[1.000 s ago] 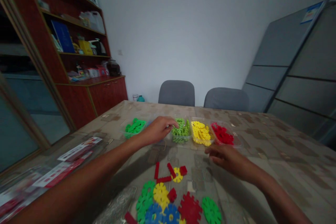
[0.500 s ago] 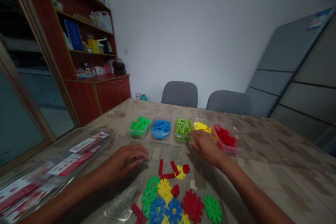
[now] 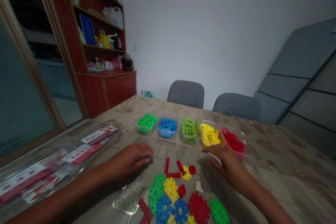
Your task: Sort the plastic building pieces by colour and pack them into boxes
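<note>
My left hand (image 3: pixel 138 157) rests on the table left of the loose pieces, its fingers loosely bent and thumb a little apart, with nothing visible in it. On the right, my right hand (image 3: pixel 225 161) hovers in front of the yellow pieces (image 3: pixel 210 134) in their clear box, fingers stretched and thumb apart. Between my forearms lie plastic snowflake discs: a green disc (image 3: pixel 219 211), blue disc (image 3: pixel 180 210), yellow disc (image 3: pixel 171 189) and a large red notched piece (image 3: pixel 198 207). Red toothed strips (image 3: pixel 173 175) and a small red block (image 3: pixel 192 169) lie beyond them.
Clear boxes of green pieces (image 3: pixel 147 122), blue pieces (image 3: pixel 167 127), lime pieces (image 3: pixel 189 129) and red pieces (image 3: pixel 232 140) stand in a row. Flat clear packages (image 3: pixel 84 152) lie at left. A phone-shaped flat object (image 3: pixel 130 195) is near my left forearm. Grey chairs (image 3: pixel 186 93) stand behind.
My right hand has drawn back from between the lime and yellow boxes toward me and to the right. My left hand stays beside the pieces. The view has shifted slightly.
</note>
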Demonstrator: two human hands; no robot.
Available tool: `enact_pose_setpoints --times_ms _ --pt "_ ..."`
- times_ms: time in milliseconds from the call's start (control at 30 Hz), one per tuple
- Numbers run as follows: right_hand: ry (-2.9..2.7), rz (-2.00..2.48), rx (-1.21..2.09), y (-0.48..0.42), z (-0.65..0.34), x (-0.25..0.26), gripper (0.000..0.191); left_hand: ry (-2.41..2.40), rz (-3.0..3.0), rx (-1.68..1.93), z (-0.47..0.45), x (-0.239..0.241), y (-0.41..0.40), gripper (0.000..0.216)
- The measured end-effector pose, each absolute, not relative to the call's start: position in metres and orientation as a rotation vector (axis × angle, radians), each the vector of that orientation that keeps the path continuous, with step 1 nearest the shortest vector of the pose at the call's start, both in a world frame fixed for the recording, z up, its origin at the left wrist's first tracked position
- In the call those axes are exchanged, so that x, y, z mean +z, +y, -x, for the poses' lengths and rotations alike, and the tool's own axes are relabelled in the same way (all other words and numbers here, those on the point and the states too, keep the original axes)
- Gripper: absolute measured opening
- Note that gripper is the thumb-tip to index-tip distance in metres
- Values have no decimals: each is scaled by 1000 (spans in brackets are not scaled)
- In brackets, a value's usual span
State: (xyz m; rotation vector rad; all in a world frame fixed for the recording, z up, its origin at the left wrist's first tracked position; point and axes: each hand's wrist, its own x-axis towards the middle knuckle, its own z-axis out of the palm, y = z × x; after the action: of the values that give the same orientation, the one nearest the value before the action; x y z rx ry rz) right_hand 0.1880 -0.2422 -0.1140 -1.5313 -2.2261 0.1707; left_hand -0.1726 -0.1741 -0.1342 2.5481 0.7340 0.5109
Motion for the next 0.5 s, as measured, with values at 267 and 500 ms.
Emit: enact_pose_setpoints --times_ms 267,500 --pt "-2399 1515 -47 -188 -135 -99 39 730 -2549 492 167 -143 -178 22" --pt "-2444 1688 -180 -147 -111 -100 29 738 -2541 519 175 -142 -174 22"
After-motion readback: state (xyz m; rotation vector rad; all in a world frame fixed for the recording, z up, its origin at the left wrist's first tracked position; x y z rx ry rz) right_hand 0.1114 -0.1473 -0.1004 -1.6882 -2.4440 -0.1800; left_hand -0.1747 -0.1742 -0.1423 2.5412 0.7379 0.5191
